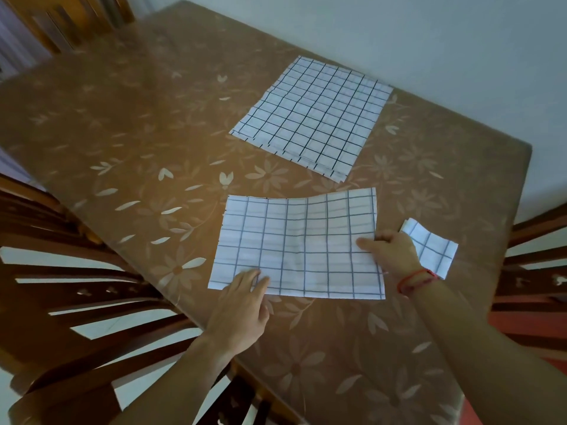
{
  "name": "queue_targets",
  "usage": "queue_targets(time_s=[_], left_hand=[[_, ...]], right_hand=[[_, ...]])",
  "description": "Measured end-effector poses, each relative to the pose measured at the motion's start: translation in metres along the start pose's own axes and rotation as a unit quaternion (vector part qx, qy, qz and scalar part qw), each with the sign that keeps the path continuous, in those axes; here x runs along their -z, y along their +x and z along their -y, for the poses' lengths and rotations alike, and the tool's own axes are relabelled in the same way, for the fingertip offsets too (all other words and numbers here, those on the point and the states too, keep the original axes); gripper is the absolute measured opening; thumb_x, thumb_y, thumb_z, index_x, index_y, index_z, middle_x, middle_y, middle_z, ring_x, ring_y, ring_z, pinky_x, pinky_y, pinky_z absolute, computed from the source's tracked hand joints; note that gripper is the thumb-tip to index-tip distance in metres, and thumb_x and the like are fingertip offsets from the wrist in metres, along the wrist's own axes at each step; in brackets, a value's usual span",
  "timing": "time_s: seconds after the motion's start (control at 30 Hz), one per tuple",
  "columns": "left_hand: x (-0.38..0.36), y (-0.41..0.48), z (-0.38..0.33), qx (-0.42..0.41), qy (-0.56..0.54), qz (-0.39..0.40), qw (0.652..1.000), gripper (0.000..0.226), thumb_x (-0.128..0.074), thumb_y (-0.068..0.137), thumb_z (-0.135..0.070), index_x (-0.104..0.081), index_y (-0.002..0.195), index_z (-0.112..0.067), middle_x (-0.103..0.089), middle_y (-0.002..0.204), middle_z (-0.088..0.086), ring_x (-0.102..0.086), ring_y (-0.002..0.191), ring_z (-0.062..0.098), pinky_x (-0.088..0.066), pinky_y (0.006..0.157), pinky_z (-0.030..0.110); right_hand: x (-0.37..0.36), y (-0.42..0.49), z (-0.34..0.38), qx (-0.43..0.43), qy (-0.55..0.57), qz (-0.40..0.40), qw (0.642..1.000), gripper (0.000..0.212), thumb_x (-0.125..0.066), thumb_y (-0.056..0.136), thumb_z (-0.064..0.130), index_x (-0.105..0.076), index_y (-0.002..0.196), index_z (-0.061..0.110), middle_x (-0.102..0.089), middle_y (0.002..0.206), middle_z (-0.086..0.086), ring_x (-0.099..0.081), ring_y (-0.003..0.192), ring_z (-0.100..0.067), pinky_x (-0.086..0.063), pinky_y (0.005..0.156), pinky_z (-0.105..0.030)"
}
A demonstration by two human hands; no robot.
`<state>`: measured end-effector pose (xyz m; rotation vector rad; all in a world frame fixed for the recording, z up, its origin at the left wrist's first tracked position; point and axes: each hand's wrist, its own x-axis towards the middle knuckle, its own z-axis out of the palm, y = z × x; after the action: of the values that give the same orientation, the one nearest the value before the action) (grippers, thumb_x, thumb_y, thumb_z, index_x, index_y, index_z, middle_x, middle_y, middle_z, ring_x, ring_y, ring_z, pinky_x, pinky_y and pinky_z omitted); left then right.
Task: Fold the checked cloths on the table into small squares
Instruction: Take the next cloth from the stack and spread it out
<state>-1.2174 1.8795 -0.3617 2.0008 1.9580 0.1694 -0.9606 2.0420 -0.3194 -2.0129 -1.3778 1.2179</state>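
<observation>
A white checked cloth (294,243), folded once into a wide rectangle, lies in front of me on the table. My left hand (242,305) presses flat fingers on its near left corner. My right hand (389,250) pinches the cloth's right edge, thumb on top and fingers curled under. Just right of that hand sits a small folded square of checked cloth (432,250). Farther back lies a flat stack of unfolded checked cloths (313,115).
The table (138,133) wears a brown flower-patterned cover. Dark wooden chairs stand at the left (76,271), the right (534,256) and the far left corner (61,23). A pale wall runs behind the table's right side.
</observation>
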Motion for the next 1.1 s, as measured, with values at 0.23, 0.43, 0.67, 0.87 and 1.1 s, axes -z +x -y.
queue_targets(time_s=[0.23,0.43,0.67,0.87,1.1], left_hand=[[0.019,0.011,-0.019,-0.013,-0.028,-0.002,1.0,0.058,-0.054,0.095,-0.025,-0.033,0.149,-0.018,-0.03,0.154,0.002,-0.026,0.143,0.016,-0.039,0.108,0.033],[0.014,0.0,-0.05,-0.053,-0.053,0.01,0.997,0.065,-0.056,0.096,-0.031,-0.025,0.151,-0.02,-0.028,0.152,-0.003,-0.03,0.139,0.014,-0.035,0.108,0.025],[-0.001,-0.017,-0.066,-0.046,0.011,0.002,0.999,0.067,-0.061,0.09,-0.043,-0.037,0.147,-0.015,-0.047,0.143,0.003,-0.044,0.131,0.024,-0.043,0.104,0.038],[-0.011,-0.022,-0.048,-0.059,0.003,0.006,0.998,0.06,-0.064,0.085,-0.016,-0.044,0.142,-0.014,-0.058,0.124,0.004,-0.05,0.119,0.025,-0.046,0.094,0.036],[-0.009,-0.027,-0.029,-0.104,0.009,0.003,0.995,0.064,-0.059,0.08,0.002,-0.047,0.141,-0.017,-0.054,0.135,0.003,-0.044,0.129,0.021,-0.043,0.103,0.037]], right_hand=[[0.007,-0.046,-0.017,-0.046,0.121,-0.053,0.99,0.026,-0.077,0.081,0.017,-0.069,0.092,-0.006,-0.073,0.087,-0.016,-0.069,0.073,-0.021,-0.054,0.053,-0.018],[0.007,-0.081,-0.031,-0.116,0.206,-0.149,0.96,0.038,-0.075,0.08,0.024,-0.064,0.091,-0.01,-0.07,0.088,-0.023,-0.068,0.08,-0.033,-0.055,0.062,-0.03],[-0.015,-0.132,-0.034,-0.22,0.393,-0.031,0.892,0.02,-0.072,0.078,0.004,-0.063,0.095,-0.002,-0.066,0.083,-0.017,-0.068,0.073,-0.028,-0.059,0.065,-0.038],[-0.026,-0.153,-0.049,-0.184,0.376,0.09,0.904,0.024,-0.074,0.076,0.001,-0.063,0.095,-0.007,-0.071,0.081,-0.02,-0.07,0.071,-0.034,-0.056,0.066,-0.039],[0.002,-0.16,-0.064,-0.006,0.156,0.242,0.958,0.027,-0.078,0.07,0.001,-0.075,0.097,0.002,-0.074,0.097,-0.019,-0.071,0.092,-0.03,-0.057,0.081,-0.036]])
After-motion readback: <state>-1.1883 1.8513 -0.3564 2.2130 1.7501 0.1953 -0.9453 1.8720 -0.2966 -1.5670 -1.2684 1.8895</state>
